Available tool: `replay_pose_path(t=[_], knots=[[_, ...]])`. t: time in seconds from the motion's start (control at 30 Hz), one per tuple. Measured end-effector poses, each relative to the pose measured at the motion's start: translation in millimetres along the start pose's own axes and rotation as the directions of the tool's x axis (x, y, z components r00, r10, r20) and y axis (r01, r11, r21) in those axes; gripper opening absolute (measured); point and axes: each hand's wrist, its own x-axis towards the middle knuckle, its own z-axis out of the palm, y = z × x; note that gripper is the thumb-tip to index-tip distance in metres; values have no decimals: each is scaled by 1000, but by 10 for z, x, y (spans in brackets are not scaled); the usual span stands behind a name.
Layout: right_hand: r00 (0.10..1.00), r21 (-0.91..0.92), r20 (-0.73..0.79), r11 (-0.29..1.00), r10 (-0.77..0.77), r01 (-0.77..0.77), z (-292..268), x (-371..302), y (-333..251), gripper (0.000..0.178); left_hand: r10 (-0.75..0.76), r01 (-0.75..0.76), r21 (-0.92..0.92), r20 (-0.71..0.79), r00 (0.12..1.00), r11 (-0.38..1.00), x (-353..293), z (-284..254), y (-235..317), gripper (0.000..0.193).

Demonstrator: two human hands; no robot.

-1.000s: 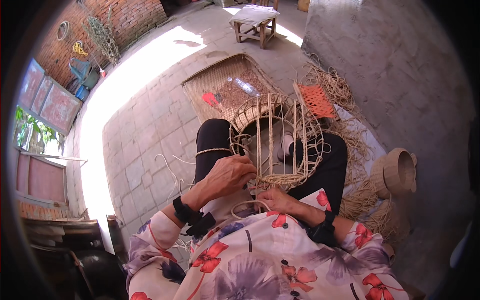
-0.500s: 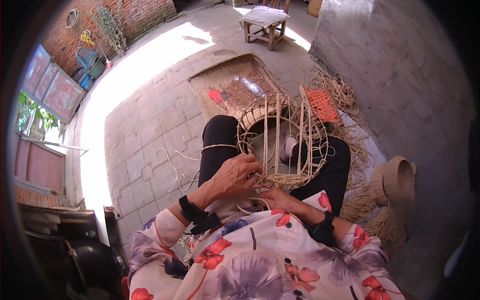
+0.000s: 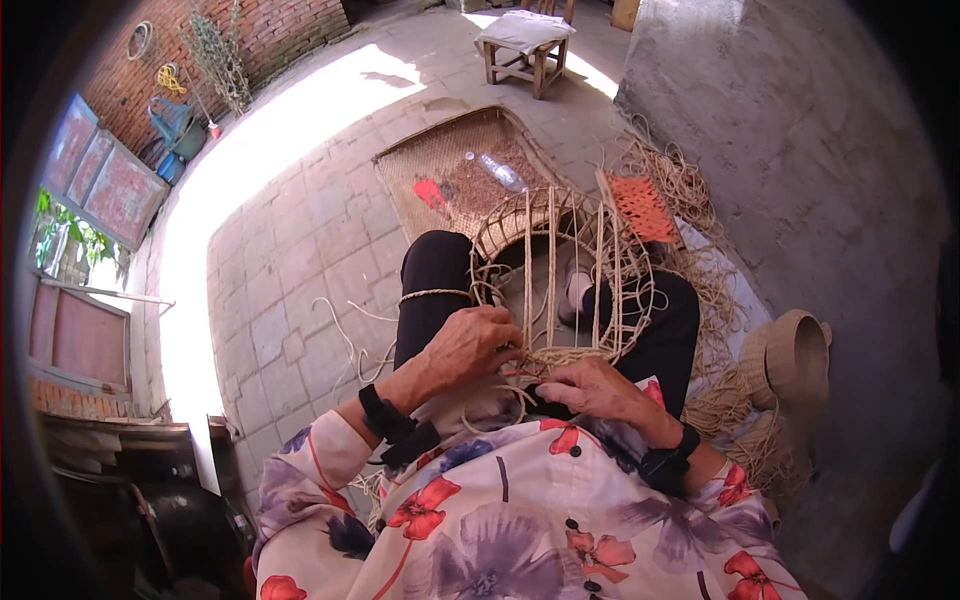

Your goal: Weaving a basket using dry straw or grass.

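Note:
Across my knees rests a round, basket-like frame (image 3: 532, 230) with several straight cords strung from its far rim to its near rim. My left hand (image 3: 470, 345) is at the near-left of the rim, its curled fingers closed on the frame. My right hand (image 3: 598, 388) lies just right of it at the near edge, thumb and fingers pinched together by the cord. A loose loop of twisted straw cord (image 3: 470, 420) hangs over my lap between the hands. What the fingertips grip is partly hidden.
A large flat woven tray (image 3: 410, 165) on the paving holds a clear plastic bottle (image 3: 503, 172) and a red item (image 3: 430, 193). Cord heaps (image 3: 690, 200), an orange net-like panel (image 3: 640, 207) and a round woven basket (image 3: 800, 350) lie right. A wooden stool (image 3: 525, 45) stands beyond.
My right hand has risen from low on my lap to the near rim of the frame. The cord loop has swung down and left. My left hand stays nearly in place.

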Motion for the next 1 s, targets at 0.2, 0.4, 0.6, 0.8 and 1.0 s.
replay_pose_path(t=[0.2, 0.4, 0.6, 0.8, 1.0], knots=[[855, 56, -510, 989, -92, 140, -277, 92, -55, 14, 40, -35, 93, -44, 998, 995, 7, 52, -4, 14], [855, -21, -448, 960, -260, 281, -176, 417, 11, 29, 19, -4, 171, -90, 996, 985, -16, 98, 44, 13], [870, -6, -450, 975, -201, 222, -209, 395, 29, 26, 35, -22, 148, -88, 995, 989, -14, 111, 14, 14], [867, 75, -479, 977, -141, 200, -180, 394, -53, 23, 2, 8, 134, -74, 997, 991, -14, 104, 27, 16], [862, -312, -265, 884, -433, 348, -192, 553, -135, 15, -17, 32, 133, -115, 993, 991, -35, 152, 48, 19]])
